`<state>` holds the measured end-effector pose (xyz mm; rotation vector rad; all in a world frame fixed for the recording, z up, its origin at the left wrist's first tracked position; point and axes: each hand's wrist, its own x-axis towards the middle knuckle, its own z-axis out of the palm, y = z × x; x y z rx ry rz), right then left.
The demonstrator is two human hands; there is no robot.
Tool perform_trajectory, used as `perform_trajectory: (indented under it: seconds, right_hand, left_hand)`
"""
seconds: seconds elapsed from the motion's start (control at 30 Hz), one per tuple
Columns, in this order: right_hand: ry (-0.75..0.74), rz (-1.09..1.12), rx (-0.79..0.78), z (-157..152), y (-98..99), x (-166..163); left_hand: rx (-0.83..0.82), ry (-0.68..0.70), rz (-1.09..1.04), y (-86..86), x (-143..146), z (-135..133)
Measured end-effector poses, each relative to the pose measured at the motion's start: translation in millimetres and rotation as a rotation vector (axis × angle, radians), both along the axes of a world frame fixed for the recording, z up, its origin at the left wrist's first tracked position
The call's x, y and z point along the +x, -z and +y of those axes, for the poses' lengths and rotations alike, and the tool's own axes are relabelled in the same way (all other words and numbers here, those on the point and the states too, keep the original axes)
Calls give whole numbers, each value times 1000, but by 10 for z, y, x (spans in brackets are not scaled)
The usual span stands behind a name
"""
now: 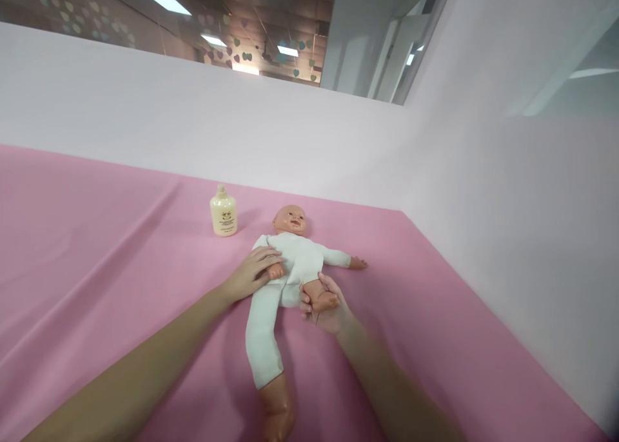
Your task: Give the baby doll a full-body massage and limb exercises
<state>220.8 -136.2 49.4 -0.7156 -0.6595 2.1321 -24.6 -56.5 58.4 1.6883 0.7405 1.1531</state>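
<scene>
A baby doll [293, 261] in a white cloth suit lies on its back on the pink sheet [97, 248], head away from me. My left hand [254, 272] lies over the doll's arm and hand at its side, fingers curled around it. My right hand [323, 305] is wrapped round one of the doll's feet, lifted and bent up toward its body. The doll's other leg stretches toward me, its bare foot [278, 413] near the bottom edge.
A small cream-coloured bottle [223, 212] stands upright on the sheet, just left of the doll's head. White walls [507, 222] border the pink surface at the back and on the right.
</scene>
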Motion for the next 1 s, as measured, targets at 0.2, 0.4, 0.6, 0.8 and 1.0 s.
perform_trajectory:
  seconds: [0.2,0.4,0.6,0.8,1.0]
  right_hand:
    - [-83,-77,248,-104,10,60]
    - [-530,-203,366,-152,72,155]
    - [-879,-344,347,-91,-28,196]
    - [-784,-334,336,-59,60,303]
    - [-644,-385,344,-71,47,436]
  left_hand:
    - [-45,-79,-90,8,-11,0]
    - [-235,-280,-301,87,-70,126]
    - [-419,-487,-586,154,-155,320]
    - [-576,-474,-705,217,-207,440]
    - [-663,-501,-694,174,-273,471]
